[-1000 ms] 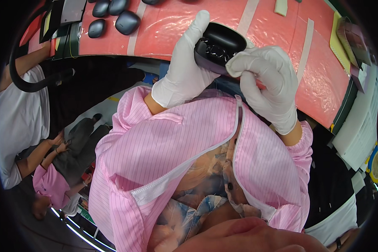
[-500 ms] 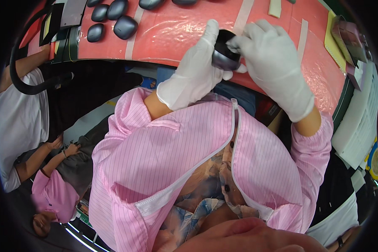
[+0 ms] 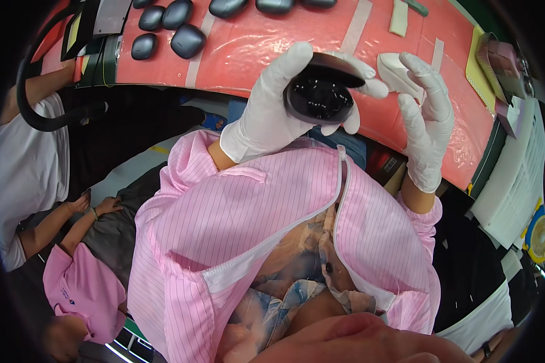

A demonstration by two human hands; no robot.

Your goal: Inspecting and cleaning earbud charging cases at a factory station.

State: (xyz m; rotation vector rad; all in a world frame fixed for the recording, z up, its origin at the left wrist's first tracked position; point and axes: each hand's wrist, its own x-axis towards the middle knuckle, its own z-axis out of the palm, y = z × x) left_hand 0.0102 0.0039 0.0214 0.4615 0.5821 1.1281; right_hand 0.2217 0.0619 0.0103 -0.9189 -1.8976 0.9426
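Observation:
My left hand [image 3: 266,106], in a white glove, grips a glossy black earbud charging case [image 3: 318,101]. The case's lid [image 3: 333,68] is raised, and its shiny inside faces me. My thumb is at the case's left side, while other fingertips show past its right side. To the right, my gloved right hand [image 3: 429,118] is open, its fingers spread and apart from the case. A white cloth-like piece [image 3: 395,72] shows beside those fingers. Whether they touch it I cannot tell.
Several closed dark grey cases [image 3: 188,41] sit at the table's far left. The table [image 3: 248,60] has a pink covering with pale tape strips. A yellow pad [image 3: 475,75] lies at the right edge. On the left, a black hose [image 3: 42,124] curves near another person's arm [image 3: 39,91].
My right hand has moved off the case, to the right and nearer me, and its fingers have spread. The case has turned in my left hand, and its open inside now shows clearly.

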